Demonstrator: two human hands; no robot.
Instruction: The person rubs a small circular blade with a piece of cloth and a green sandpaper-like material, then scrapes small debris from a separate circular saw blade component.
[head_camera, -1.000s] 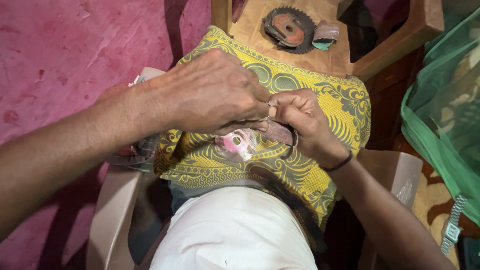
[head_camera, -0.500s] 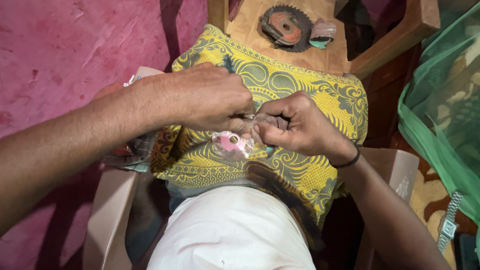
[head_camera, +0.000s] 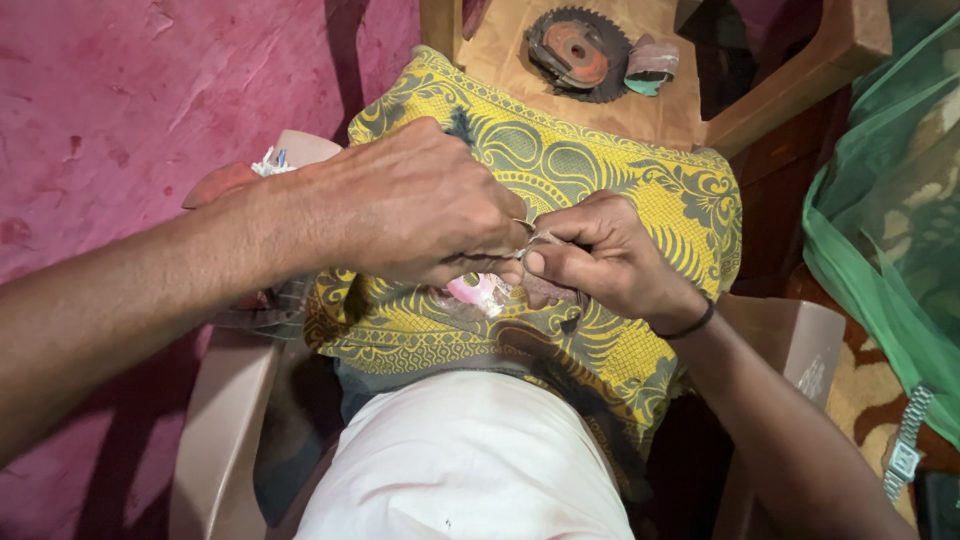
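My left hand (head_camera: 420, 210) and my right hand (head_camera: 600, 262) meet over a yellow patterned cloth (head_camera: 620, 170) spread across my lap. Both pinch the edge of a small clear plastic packet (head_camera: 537, 240), fingertips pressed together. Something pink (head_camera: 474, 292) shows under my left hand, inside or beside the packet; most of it is hidden by the fingers. A dark band (head_camera: 690, 322) circles my right wrist. My white shirt (head_camera: 470, 460) fills the bottom of the view.
A toothed saw blade (head_camera: 578, 52) and a small roll (head_camera: 650, 62) lie on a brown chair (head_camera: 800, 70) ahead. Green netting (head_camera: 890, 200) hangs at the right, a wristwatch (head_camera: 905, 450) below it. A crumpled plastic bag (head_camera: 268, 160) sits by the pink surface (head_camera: 120, 100).
Both hands have stayed pinched together on the packet, sliding slightly lower over the cloth. My right thumb has shifted along the packet's edge.
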